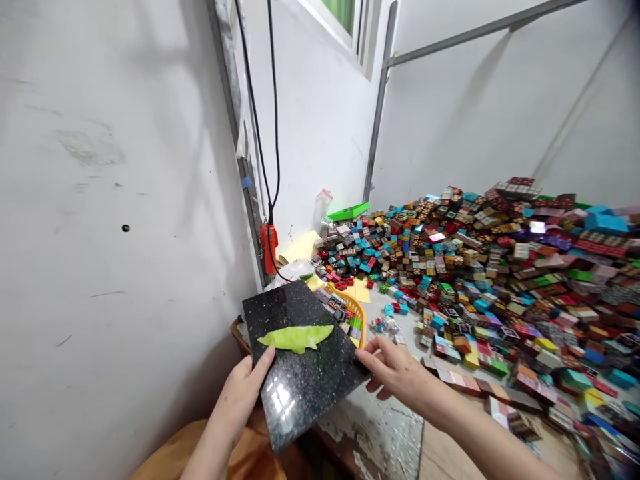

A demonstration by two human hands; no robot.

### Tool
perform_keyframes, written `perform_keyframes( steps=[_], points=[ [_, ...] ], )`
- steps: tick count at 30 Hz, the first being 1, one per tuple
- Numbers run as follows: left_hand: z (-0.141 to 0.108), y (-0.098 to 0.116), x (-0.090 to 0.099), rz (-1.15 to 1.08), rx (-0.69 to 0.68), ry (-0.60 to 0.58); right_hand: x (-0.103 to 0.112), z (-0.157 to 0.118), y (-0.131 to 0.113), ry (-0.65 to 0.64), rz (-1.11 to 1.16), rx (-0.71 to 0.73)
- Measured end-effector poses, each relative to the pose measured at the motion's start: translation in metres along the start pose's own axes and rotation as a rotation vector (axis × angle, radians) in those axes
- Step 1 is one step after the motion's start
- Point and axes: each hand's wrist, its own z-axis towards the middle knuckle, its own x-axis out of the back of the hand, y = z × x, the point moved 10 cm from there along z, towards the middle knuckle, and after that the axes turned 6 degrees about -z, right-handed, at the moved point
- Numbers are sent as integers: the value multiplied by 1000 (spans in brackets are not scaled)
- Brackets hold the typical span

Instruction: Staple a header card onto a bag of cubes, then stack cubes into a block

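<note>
We see the green piece (295, 338) lying flat on the black board (310, 387), its long axis going across from left to right. The left hand (245, 380) is nearer: its thumb is just by the lower edge of the piece's left end, and whether it touches we cannot tell. The right hand (395, 370) is well apart from the right tip. In both hands the grip is clamped on the board's sides.
</note>
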Motion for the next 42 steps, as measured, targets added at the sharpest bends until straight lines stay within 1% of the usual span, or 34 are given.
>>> perform_keyframes(
  steps=[2, 4, 6, 8, 11, 14, 17, 20, 25, 32, 35, 42],
  points=[
    [3, -4, 8, -38, -43, 60, -1, -5, 1, -18, 65, -48],
    [8, -6, 22, -47, -95, 148, -8, -12, 7, -55, 156, -117],
    [16, -5, 38, -51, -145, 238, -19, -20, 13, -91, 228, -165],
    [28, 1, 50, -73, -177, 290, -34, -29, 20, -127, 322, -206],
    [54, 16, 57, -117, -202, 292, -57, -42, 25, -149, 509, -235],
    [82, 29, 56, -163, -201, 251, -80, -48, 19, -187, 695, -237],
    [103, 33, 54, -194, -183, 209, -95, -46, 13, -198, 829, -241],
    [116, 31, 52, -211, -170, 173, -103, -39, 15, -196, 886, -243],
    [125, 25, 48, -227, -138, 118, -109, -33, 23, -214, 870, -210],
    [129, 26, 51, -249, -135, 162, -104, -33, 22, -169, 838, -232],
    [130, 24, 52, -261, -116, 159, -104, -32, 23, -159, 814, -222],
    [129, 24, 60, -232, -66, 126, -106, -25, 21, -155, 778, -114]
  ],
)
